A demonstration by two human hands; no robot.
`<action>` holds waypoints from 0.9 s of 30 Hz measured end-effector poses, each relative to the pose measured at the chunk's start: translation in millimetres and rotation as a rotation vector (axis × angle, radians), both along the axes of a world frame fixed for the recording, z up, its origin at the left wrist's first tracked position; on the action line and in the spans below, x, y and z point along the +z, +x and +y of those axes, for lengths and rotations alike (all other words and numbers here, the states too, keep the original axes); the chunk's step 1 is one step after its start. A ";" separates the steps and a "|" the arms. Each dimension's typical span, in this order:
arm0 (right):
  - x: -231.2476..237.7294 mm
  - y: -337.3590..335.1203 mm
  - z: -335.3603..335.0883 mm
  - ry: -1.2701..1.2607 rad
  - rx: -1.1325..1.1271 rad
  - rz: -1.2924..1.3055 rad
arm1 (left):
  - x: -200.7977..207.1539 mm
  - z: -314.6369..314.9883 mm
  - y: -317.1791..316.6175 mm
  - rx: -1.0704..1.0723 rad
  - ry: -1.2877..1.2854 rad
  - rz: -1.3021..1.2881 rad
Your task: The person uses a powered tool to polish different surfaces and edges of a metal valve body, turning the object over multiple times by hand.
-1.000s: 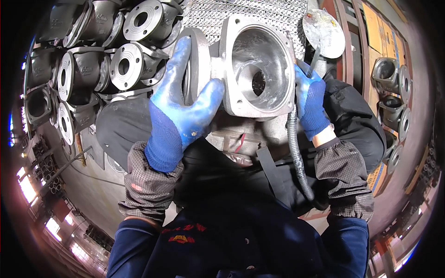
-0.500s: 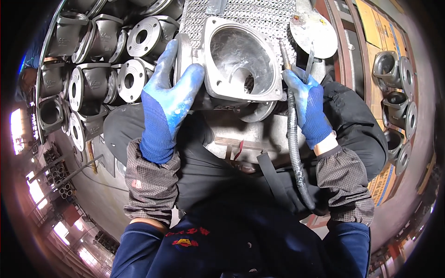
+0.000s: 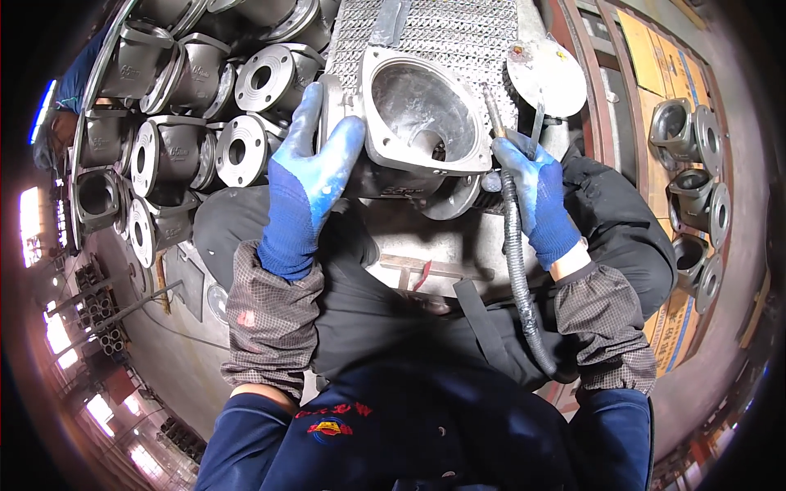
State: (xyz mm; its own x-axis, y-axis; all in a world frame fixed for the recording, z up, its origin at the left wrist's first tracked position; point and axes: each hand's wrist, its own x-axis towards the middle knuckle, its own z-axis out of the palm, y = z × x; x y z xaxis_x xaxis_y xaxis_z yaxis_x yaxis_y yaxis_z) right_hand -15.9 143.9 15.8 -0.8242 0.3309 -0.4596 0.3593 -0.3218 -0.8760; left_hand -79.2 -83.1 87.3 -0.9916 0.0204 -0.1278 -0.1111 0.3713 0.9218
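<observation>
Worktop [image 3: 463, 37]: casting [image 3: 413, 94] opens upward, axis unclear.

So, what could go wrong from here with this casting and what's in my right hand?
The casting might tip if your left hand loses its flange. Your right hand holds both a hosed tool and a thin strip, so one could slip. The ribbed hose hangs toward your lap and might snag.

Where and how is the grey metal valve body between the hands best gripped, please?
I'd take the grey metal valve body from the left, by its round side flange: this disc projects, so fingers could straddle its rim, as the blue-gloved left hand does.
</observation>
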 end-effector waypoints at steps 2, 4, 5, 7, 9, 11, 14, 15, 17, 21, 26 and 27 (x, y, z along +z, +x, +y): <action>-3.8 0.9 -0.5 0.002 -0.012 -0.019 | -3.3 1.7 7.1 -0.047 -0.084 0.098; -6.7 3.8 2.5 -0.029 -0.006 -0.045 | -4.7 -0.3 15.2 -0.118 -0.216 0.189; -9.4 5.1 4.6 -0.044 -0.004 -0.059 | -6.0 0.8 19.2 -0.120 -0.121 0.132; -18.7 8.6 5.6 0.020 -0.022 -0.049 | -8.2 2.6 30.5 -0.126 -0.199 0.234; -19.7 13.7 5.9 0.065 -0.019 -0.052 | -9.5 3.4 44.0 -0.133 -0.262 0.325; -27.7 17.8 9.9 0.063 0.008 -0.046 | -14.8 3.3 52.2 -0.125 -0.290 0.467; -29.9 23.8 10.4 0.036 0.034 -0.008 | -16.1 1.3 67.4 -0.186 -0.352 0.558; -29.6 23.7 10.3 0.047 0.027 -0.023 | -13.7 3.3 69.1 -0.187 -0.317 0.534; -30.1 23.4 10.6 0.067 0.016 -0.051 | -13.7 4.0 71.6 -0.186 -0.244 0.492; -19.0 17.2 6.4 0.114 0.062 -0.037 | -11.7 1.7 68.4 -0.175 -0.219 0.465; -17.7 14.1 7.8 0.129 0.085 -0.016 | -13.8 -0.7 61.5 -0.182 -0.379 0.501; -18.1 12.9 7.6 0.118 0.092 -0.002 | -14.9 -1.2 62.0 -0.170 -0.316 0.493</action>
